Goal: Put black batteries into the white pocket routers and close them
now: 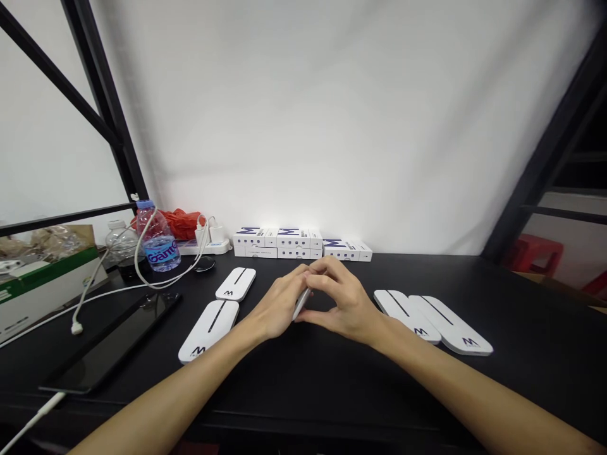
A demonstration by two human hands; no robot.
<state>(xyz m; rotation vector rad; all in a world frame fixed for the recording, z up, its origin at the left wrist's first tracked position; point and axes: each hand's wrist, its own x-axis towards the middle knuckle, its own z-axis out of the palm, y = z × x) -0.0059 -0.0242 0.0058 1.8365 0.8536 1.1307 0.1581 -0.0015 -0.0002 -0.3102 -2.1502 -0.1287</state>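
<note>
The fingers (327,278) of the left hand (277,303) and right hand (346,303) close narrowly on a slim white device (301,304), pinched on edge between them. Two matching devices (207,330) lie left, two more (450,323) right, on the black table (521,379), seemingly within easy reach; printed boxes (277,243) stand behind.

At ten o'clock, a water bottle (158,239) stands just beside a white power strip (222,248) (chargers plugged in); a black tablet (111,341) lies around nine.
</note>
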